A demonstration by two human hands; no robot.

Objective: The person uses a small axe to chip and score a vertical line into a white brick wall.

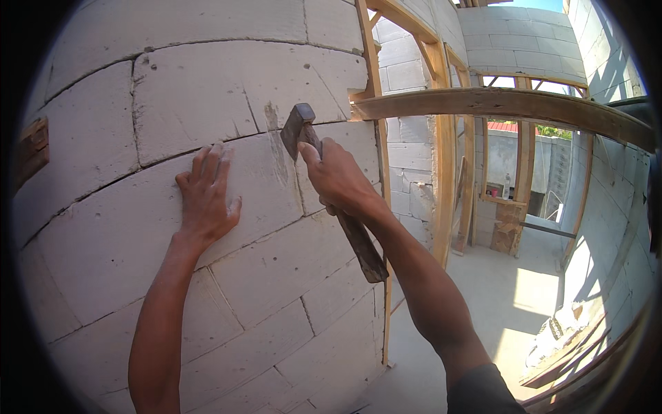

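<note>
My right hand (339, 178) grips the wooden handle (359, 246) of a hammer near its head, the thumb lying along the top. The blocky steel hammer head (298, 129) is up against or just off a wall of pale lightweight concrete blocks (264, 269); the gap cannot be told. Beside it, a grey smear and scuff marks (274, 155) cross a joint between two courses. My left hand (209, 199) rests on the same wall, left of the hammer. Its fingertips lie close to the joint, and pale dust coats the fingers.
From a notch at the wall's end, a timber beam (496, 103) runs across to the right. Timber door frames (444, 155) stand behind it. A wood end (33, 152) juts out at far left. Lower right, a white sack (556, 331) and boards (566, 357) lie by another block wall.
</note>
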